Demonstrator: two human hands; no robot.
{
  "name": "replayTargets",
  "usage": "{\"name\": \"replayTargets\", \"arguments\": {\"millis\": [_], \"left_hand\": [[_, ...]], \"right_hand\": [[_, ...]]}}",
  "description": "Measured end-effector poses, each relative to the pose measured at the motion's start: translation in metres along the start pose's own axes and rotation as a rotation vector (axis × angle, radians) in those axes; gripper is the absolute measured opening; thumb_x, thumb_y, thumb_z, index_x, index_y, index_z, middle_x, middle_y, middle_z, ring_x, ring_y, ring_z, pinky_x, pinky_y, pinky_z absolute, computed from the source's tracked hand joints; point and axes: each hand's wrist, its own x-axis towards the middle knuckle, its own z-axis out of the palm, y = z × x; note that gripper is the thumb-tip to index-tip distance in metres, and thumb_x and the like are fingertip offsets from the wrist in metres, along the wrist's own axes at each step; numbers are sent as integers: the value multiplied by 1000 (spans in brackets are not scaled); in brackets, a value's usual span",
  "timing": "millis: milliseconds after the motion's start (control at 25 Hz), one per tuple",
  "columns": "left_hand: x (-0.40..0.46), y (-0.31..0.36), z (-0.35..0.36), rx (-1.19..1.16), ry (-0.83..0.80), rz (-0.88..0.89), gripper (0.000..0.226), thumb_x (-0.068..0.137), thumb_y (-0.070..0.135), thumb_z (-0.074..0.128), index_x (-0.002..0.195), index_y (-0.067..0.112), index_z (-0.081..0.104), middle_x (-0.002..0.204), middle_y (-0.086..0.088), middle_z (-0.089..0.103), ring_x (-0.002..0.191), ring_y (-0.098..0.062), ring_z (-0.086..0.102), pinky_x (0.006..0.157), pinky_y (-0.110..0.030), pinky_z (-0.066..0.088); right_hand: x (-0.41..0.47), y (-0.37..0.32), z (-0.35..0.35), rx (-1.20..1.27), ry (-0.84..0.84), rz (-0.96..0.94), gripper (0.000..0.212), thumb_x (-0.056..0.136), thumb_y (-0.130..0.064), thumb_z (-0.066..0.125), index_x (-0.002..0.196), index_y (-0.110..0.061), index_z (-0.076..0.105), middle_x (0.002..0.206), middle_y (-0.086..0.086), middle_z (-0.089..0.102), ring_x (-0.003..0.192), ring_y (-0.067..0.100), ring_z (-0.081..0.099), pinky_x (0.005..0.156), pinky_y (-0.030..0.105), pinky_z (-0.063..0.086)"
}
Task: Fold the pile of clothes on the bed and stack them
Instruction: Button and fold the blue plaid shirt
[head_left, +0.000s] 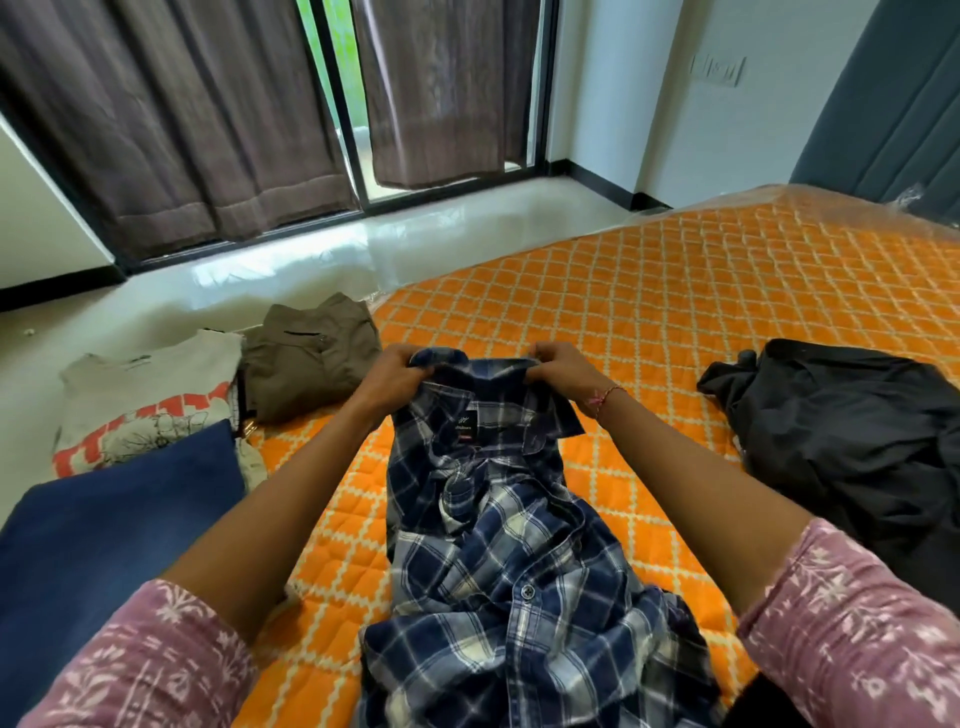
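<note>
A blue and white plaid shirt (498, 551) lies lengthwise on the orange quilted bed (675, 291), its collar away from me and its label showing. My left hand (392, 376) grips the collar's left end. My right hand (561, 370) pinches the collar's right end. A crumpled black garment (852, 447) sits on the bed to the right. On the left lie folded clothes: an olive-brown piece (311, 358), a cream T-shirt with an orange print (145, 410) and a dark blue garment (109, 540).
The bed's far edge meets a glossy pale floor (415, 234). Beyond it are brown curtains (182, 119) over a sliding glass door, a white wall with a switch plate (719, 70), and a grey padded headboard (904, 98) at the right.
</note>
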Motion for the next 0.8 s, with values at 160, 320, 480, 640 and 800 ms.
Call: {"name": "replayTargets", "arguments": {"millis": [160,320,480,640,800], "left_hand": [[-19,43,-5,-107,94,168,44,89,-18,40,109,12,67,87,3,60,77,-10,55,73,-26,49],[-34,65,-7,-199,218,254,16,92,11,59,98,1,71,82,-9,70,78,-21,68,80,-42,56],[-46,86,-14,138,344,321,47,92,45,50,86,1,67,84,-21,69,75,-33,63,71,-44,50],[-61,128,-6,42,401,130,28,101,26,40,104,7,61,94,-10,59,89,-26,54,79,-35,40],[-72,161,4,-230,23,212,9,98,11,48,101,10,56,84,-3,58,84,-15,54,72,-20,45]], "right_hand": [[-20,-31,-8,-100,423,-135,44,69,17,46,56,-17,22,57,3,19,57,13,12,58,33,5],[-47,-62,-18,-173,548,50,37,76,1,54,54,-14,29,55,4,29,49,18,22,48,29,11],[-67,-93,-41,-133,305,129,17,83,-12,52,68,-4,55,76,22,62,64,34,63,54,34,52],[-87,-132,-48,-138,86,102,29,96,-13,38,68,-12,48,83,18,59,58,23,53,68,39,52],[-109,-161,-49,-39,-37,99,30,96,-22,41,78,-4,57,64,9,64,59,20,64,66,28,45]]}}
